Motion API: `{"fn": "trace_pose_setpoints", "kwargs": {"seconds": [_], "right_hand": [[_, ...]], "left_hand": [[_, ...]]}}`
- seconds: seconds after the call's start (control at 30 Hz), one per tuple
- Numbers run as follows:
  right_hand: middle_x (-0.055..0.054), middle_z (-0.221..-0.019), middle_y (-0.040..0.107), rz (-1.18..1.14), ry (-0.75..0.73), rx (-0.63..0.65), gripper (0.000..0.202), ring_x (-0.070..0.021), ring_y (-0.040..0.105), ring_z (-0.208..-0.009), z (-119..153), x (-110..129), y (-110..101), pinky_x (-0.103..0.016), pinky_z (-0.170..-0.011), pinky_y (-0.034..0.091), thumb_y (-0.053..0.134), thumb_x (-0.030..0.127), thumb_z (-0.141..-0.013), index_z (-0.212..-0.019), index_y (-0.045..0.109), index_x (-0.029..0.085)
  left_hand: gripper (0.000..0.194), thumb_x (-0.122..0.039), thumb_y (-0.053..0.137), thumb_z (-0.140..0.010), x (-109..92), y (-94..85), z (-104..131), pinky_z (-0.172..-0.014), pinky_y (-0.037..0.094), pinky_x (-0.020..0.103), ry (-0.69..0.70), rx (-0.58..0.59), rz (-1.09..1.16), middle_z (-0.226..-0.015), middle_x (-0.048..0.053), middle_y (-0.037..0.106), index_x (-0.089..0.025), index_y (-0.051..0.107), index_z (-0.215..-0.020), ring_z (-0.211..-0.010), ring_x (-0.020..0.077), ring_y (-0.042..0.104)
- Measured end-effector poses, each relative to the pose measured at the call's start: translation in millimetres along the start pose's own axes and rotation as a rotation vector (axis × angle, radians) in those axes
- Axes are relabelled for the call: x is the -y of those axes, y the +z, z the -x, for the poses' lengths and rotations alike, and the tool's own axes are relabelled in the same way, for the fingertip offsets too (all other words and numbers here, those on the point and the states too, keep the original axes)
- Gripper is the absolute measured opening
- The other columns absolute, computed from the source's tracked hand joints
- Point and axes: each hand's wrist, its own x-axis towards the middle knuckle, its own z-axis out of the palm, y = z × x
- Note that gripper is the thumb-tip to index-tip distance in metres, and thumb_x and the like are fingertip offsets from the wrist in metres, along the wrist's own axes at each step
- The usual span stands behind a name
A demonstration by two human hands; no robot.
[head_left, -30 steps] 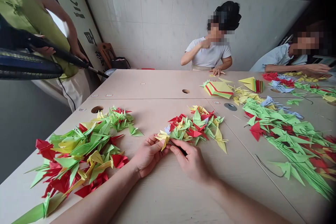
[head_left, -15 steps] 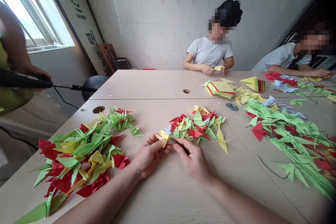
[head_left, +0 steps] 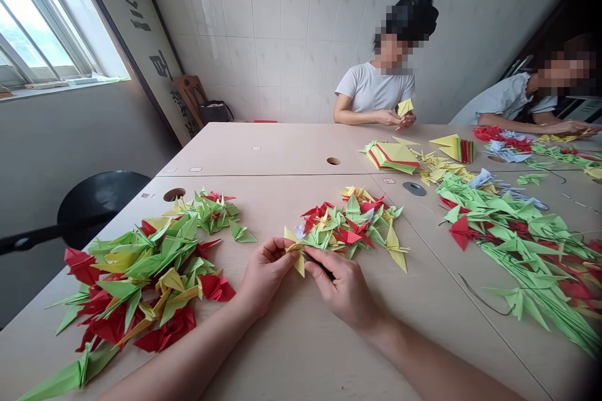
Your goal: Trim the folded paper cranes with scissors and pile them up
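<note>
Between the thumb and fingers of my left hand (head_left: pixel 268 276) is a small yellow paper crane (head_left: pixel 295 252), its pointed wings spread above and below the fingertips. My right hand (head_left: pixel 345 285) is closed around a slim black tool (head_left: pixel 320 265), whose tip lies close to the crane; its kind is mostly hidden by my fingers. Just beyond both hands lies a pile of small red, green and yellow paper cranes (head_left: pixel 350 225). A larger heap of folded paper cranes (head_left: pixel 136 276) spreads left of my left forearm.
Strings of green and red cranes (head_left: pixel 522 244) cover the table's right side. Stacked folded paper (head_left: pixel 392 156) lies before a person in white (head_left: pixel 376 91) holding yellow paper. Another person (head_left: pixel 508 100) sits far right. A cable hole (head_left: pixel 175 195) and black round container (head_left: pixel 98 200) are left.
The yellow crane has turned in my left fingers, its wings now nearly upright. The person standing at left has gone from view. The person opposite has raised the yellow paper.
</note>
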Motion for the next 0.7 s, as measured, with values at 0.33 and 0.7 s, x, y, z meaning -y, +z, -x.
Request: {"fn": "trace_pose_setpoints", "kwargs": {"seconds": [0.33, 0.7], "right_hand": [[-0.006, -0.094, 0.069, 0.070, -0.034, 0.003, 0.026, -0.0177, 0.065, -0.083, 1.0, 1.7, 1.1, -0.029, -0.074, 0.053, 0.049, 0.014, -0.084, -0.106, 0.061, 0.018], [-0.003, -0.090, 0.070, 0.064, 0.014, 0.030, 0.022, -0.0163, 0.065, -0.076, -1.3, 6.8, -0.9, -0.025, -0.067, 0.051, 0.046, 0.017, -0.086, -0.099, 0.064, 0.022]], "left_hand": [[0.025, -0.028, 0.074, -0.061, 3.7, 0.1, 0.9, -0.065, 0.045, 0.022, 0.024, 0.026, -0.123, -0.071, 0.001, 0.062, -0.011, 0.061, -0.075, -0.067, 0.0104, 0.055], [0.023, -0.026, 0.076, -0.059, -0.5, 4.2, 1.9, -0.063, 0.046, 0.021, 0.002, 0.032, -0.067, -0.069, 0.001, 0.064, -0.012, 0.062, -0.071, -0.065, 0.0104, 0.057]]}}
